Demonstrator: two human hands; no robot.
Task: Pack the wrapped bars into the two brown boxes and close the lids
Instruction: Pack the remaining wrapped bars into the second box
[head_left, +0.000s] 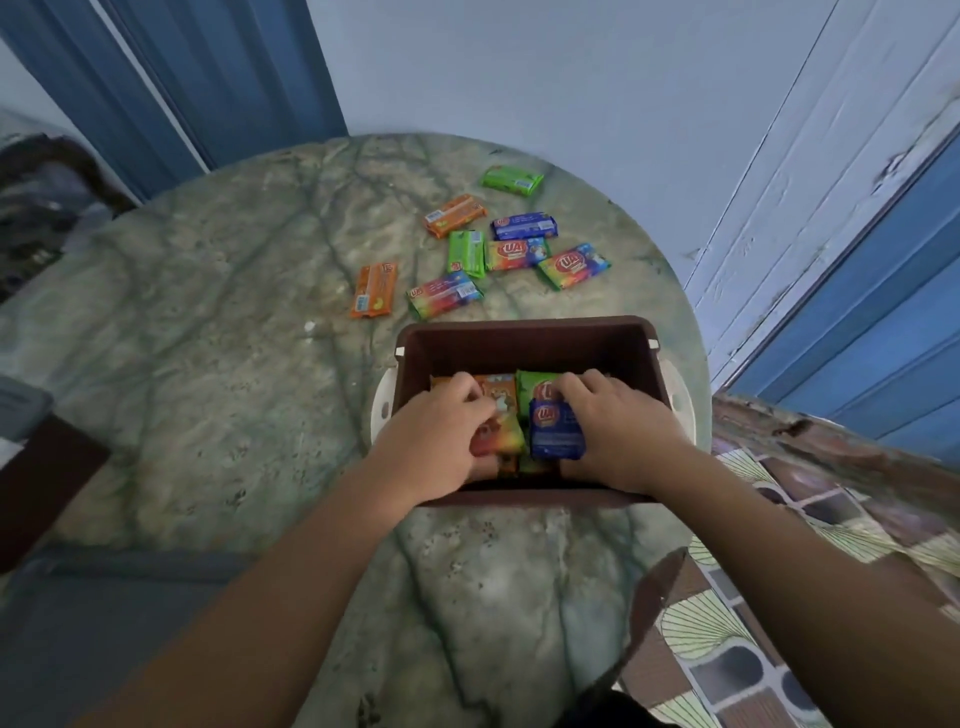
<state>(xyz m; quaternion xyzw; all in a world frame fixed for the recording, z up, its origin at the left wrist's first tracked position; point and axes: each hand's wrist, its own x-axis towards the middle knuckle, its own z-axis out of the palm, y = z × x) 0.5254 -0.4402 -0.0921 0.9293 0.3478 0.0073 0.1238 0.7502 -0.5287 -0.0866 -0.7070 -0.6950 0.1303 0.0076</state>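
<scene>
An open brown box (524, 338) stands on the round marble table (234, 322) right in front of me. Both hands are inside it. My left hand (441, 436) grips a rainbow-coloured bar (501, 428) at the left of the box. My right hand (618, 431) holds a blue bar (553, 428) on edge beside a green bar (532, 384). Several loose wrapped bars lie on the table beyond the box: an orange bar (374, 289), a rainbow bar (445, 300), a green one (466, 253), a blue one (524, 226).
A white handle (382, 410) sticks out on each side of the box. A second dark brown box edge (31, 467) shows at the far left. A patterned cloth (779, 561) covers a surface to my right. Blue walls and door frames stand behind the table.
</scene>
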